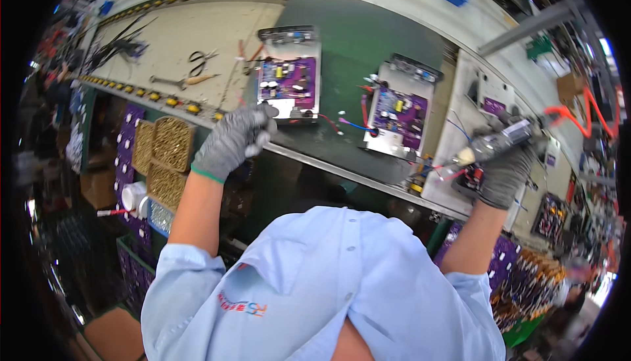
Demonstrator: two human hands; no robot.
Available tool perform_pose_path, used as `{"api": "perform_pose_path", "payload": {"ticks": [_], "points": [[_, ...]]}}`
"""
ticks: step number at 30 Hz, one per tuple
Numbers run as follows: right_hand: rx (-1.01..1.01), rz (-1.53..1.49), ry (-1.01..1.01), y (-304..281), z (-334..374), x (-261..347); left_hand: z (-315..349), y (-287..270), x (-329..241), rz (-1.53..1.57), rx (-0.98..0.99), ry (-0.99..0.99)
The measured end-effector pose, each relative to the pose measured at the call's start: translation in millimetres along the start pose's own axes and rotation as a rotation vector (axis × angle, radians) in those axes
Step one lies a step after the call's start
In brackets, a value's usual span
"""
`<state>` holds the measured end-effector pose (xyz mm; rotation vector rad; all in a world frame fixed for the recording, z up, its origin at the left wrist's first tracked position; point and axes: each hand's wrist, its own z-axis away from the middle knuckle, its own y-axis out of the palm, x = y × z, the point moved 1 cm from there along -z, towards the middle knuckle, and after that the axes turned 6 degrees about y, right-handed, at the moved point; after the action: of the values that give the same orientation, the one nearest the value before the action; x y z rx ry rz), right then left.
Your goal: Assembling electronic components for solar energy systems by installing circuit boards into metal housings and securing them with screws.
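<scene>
My left hand [238, 134], in a grey glove with a green cuff, is at the near left corner of an open metal case [318, 72] with a purple circuit board [303, 72] inside. Its fingers are curled together; what they hold, if anything, is too small to make out. My right hand [505, 170], also gloved, grips a power screwdriver [503, 143], tilted with its pale tip toward the lower left. An orange coiled hose [585, 112] runs off beyond its far end. Between my hands lies a second open case [414, 75] with a purple board [406, 112].
Scissors [198, 64] and a wooden-handled tool [190, 81] lie left on the pale bench [230, 27]. Below it stand bins of brass-coloured screws [172, 143]. Black cables [118, 48] lie at far left. The roller rail [164, 99] edges the bench. Loose wires [351, 123] stick out between the cases.
</scene>
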<state>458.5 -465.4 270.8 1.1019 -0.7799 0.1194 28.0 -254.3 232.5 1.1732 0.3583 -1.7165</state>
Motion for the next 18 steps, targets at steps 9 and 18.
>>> {"api": "perform_pose_path", "payload": {"ticks": [9,18], "points": [[0.214,-0.198,0.133,-3.0,-5.7,-29.0,-9.2,126.0,39.4,-0.107,0.46,-0.091],[0.334,-0.191,-0.046,10.1,9.0,-11.5,-36.8,140.1,71.5,-0.029,0.539,-0.083]]}}
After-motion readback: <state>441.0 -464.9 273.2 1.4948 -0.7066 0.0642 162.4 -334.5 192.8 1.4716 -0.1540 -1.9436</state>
